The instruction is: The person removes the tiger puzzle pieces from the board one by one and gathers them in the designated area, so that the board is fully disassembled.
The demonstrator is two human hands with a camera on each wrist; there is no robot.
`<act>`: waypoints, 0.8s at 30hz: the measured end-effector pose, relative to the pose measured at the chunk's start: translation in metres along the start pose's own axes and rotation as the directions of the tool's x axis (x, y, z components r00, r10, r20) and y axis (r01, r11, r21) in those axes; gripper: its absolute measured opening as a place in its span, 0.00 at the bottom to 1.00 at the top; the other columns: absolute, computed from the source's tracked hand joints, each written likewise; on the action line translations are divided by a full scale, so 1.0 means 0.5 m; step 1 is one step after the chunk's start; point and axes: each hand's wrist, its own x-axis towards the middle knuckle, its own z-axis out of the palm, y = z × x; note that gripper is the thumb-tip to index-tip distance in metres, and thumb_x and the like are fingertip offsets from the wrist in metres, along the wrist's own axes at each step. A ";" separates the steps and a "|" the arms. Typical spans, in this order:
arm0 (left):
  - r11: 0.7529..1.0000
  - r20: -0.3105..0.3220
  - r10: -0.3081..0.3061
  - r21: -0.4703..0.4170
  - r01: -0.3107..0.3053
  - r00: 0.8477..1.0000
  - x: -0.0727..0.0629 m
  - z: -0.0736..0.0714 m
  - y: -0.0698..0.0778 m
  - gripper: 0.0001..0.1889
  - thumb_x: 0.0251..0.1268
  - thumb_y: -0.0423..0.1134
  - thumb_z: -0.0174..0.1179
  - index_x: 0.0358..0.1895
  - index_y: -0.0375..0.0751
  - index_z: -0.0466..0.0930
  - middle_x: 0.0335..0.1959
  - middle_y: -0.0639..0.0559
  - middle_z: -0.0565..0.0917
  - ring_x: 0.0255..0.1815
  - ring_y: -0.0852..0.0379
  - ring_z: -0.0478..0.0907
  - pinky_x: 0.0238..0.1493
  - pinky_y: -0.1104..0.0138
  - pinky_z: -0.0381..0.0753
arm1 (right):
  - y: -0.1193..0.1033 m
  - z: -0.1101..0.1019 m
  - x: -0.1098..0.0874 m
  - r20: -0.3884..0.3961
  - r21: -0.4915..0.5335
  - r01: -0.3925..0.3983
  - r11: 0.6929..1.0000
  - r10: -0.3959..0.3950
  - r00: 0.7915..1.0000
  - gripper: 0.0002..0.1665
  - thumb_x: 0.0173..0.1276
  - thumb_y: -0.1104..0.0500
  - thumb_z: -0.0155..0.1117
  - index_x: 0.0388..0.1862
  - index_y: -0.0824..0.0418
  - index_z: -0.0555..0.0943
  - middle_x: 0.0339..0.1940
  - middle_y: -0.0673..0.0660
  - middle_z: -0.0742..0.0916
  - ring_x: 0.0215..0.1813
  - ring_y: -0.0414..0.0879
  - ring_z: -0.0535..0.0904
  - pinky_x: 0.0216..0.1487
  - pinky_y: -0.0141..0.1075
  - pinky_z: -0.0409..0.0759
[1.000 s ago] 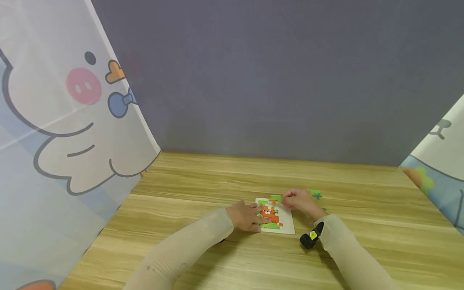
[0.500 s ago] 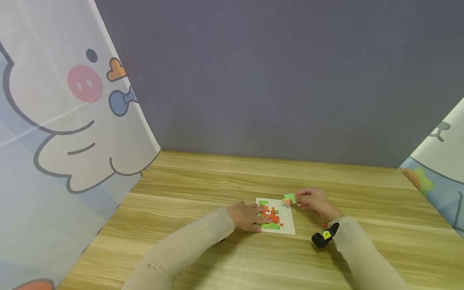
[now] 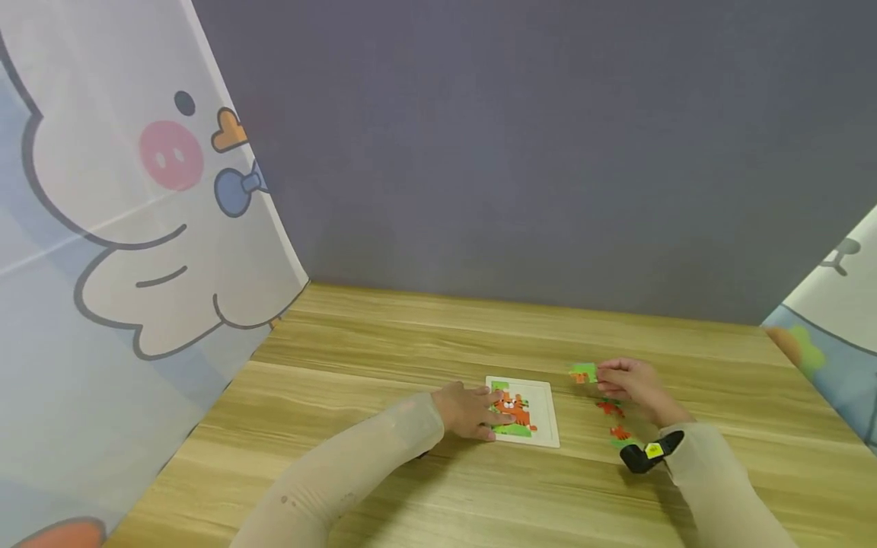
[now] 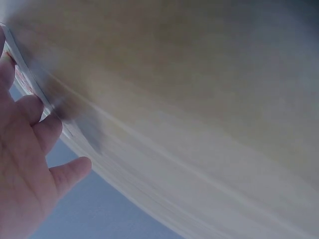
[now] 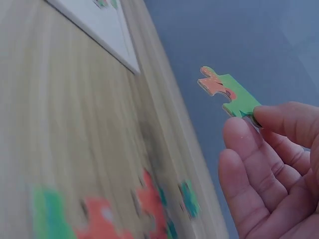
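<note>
My left hand (image 3: 468, 411) lies with spread fingers on the left side of a white puzzle tray (image 3: 546, 415). Joined pieces in the tray form part of an orange tiger picture (image 3: 519, 415) on green; its right portion is bare white. Between thumb and fingertips, my right hand (image 3: 636, 384) pinches a green-and-orange jigsaw piece (image 5: 238, 95) by one edge, up off the table and to the right of the tray. The left wrist view catches the left fingers (image 4: 47, 132) at the tray's edge.
Loose red-and-green jigsaw pieces (image 3: 620, 433) lie on the wooden table (image 3: 425, 327) below the right hand; the right wrist view shows several, including a small teal-and-green piece (image 5: 189, 199). A grey panel (image 3: 521, 152) rises behind the table, with cartoon-printed cloth (image 3: 110, 190) at the left.
My right hand has carried the jigsaw piece from the tray's upper edge off to the right, uncovering loose pieces beneath. The left hand has stayed on the tray.
</note>
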 end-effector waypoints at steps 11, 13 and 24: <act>1.000 -0.002 -0.014 0.020 0.014 1.000 -0.002 0.004 -0.001 0.29 0.78 0.66 0.41 0.79 0.83 0.49 0.85 0.67 0.47 0.84 0.66 0.49 0.80 0.53 0.62 | 0.013 -0.057 -0.021 -0.037 0.143 0.008 0.990 -0.003 0.999 0.17 0.77 0.68 0.55 0.35 0.49 0.85 0.30 0.41 0.88 0.33 0.33 0.87 0.36 0.27 0.86; 1.000 -0.001 -0.015 0.012 0.015 1.000 -0.002 0.005 -0.002 0.29 0.78 0.66 0.41 0.79 0.83 0.49 0.85 0.67 0.47 0.84 0.66 0.49 0.80 0.53 0.61 | 0.015 -0.062 -0.023 -0.037 0.192 0.003 0.981 0.004 0.999 0.19 0.77 0.69 0.55 0.33 0.47 0.85 0.30 0.41 0.89 0.33 0.34 0.87 0.36 0.26 0.86; 0.999 -0.005 -0.022 0.032 0.022 1.000 0.002 0.007 0.002 0.29 0.78 0.66 0.40 0.78 0.84 0.49 0.84 0.69 0.47 0.84 0.67 0.49 0.79 0.55 0.64 | 0.027 -0.079 -0.027 -0.091 0.249 -0.022 0.968 0.046 0.995 0.20 0.79 0.66 0.54 0.31 0.46 0.85 0.29 0.41 0.88 0.31 0.34 0.86 0.36 0.26 0.85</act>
